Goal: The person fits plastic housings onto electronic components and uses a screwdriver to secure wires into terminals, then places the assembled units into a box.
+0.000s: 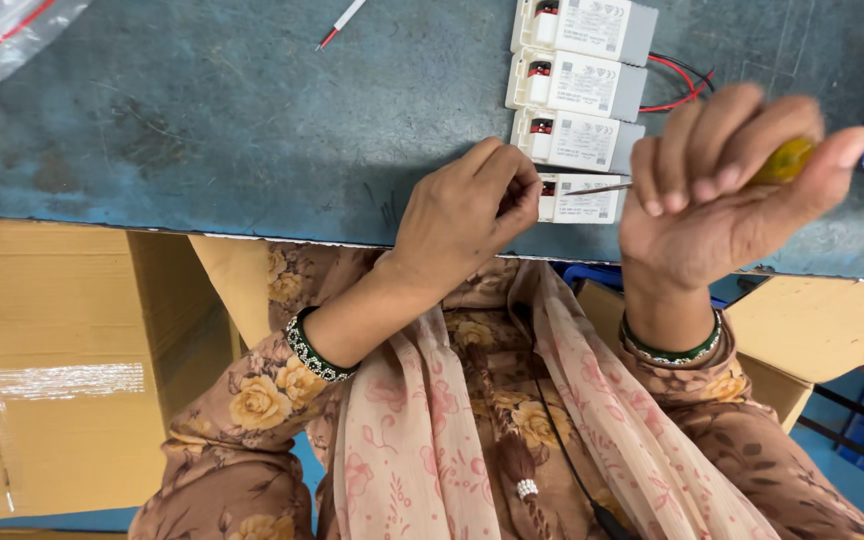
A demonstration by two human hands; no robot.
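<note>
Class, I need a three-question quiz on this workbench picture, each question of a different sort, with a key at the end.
1. True or false: the right hand holds a yellow-handled screwdriver.
2. How many white boxes lie in a row on the blue table?
3. Which box does the left hand touch? A) farthest B) nearest C) none

Key:
1. True; its tip meets the nearest box.
2. Four.
3. B; the fingertips pinch at its red-terminal end.
</note>
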